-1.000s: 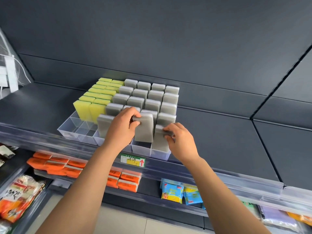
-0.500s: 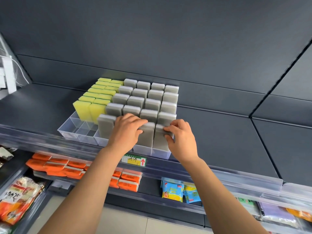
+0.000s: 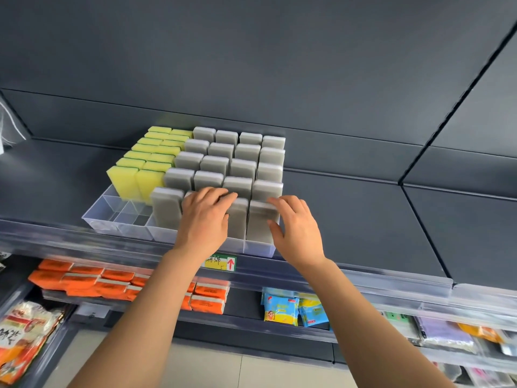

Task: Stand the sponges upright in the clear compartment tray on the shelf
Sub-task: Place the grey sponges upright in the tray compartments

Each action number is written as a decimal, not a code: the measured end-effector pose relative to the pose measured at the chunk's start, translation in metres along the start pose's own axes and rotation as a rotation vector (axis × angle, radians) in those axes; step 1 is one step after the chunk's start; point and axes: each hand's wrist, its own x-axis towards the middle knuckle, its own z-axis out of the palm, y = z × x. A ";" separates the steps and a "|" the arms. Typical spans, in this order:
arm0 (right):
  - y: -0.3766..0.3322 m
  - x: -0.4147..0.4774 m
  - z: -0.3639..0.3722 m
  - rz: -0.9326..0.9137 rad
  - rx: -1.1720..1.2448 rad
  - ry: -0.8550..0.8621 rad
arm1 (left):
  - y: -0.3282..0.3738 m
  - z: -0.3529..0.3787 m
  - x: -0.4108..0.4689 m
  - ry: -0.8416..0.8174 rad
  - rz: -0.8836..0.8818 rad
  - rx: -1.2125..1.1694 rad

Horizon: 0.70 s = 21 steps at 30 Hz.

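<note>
Placed on the dark shelf (image 3: 335,217): a clear compartment tray (image 3: 112,217). Standing upright in its right part, in four columns: grey sponges (image 3: 243,152). Standing upright in its left part, in two columns: yellow sponges (image 3: 156,161).

Laid over the front row with almost straight fingers: the left hand (image 3: 205,222), fingertips resting on the top of the third front-row grey sponge (image 3: 237,219), not curled round it. Touching the top edge of the rightmost front sponge (image 3: 260,222) with spread fingers, thumb against its front face: the right hand (image 3: 298,236), loose, with no firm grip to see. Both these sponges upright, each in its own compartment, side by side.

Fixed on the shelf rail (image 3: 363,278), just under the tray: a yellow price label (image 3: 219,263) with a red arrow. Lying on the lower shelf (image 3: 246,303): orange packets (image 3: 84,281) at the left, blue packets (image 3: 279,306) more to the right.
</note>
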 end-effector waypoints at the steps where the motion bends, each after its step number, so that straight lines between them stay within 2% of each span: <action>1: 0.002 -0.003 -0.002 0.016 0.000 0.001 | 0.003 -0.001 -0.001 0.001 0.002 0.014; 11: 0.067 -0.046 -0.038 0.230 -0.250 -0.065 | 0.082 0.008 0.005 0.061 0.207 -0.019; 21: 0.172 -0.120 -0.129 0.412 -0.379 -0.104 | 0.217 0.055 0.015 -0.113 0.302 0.020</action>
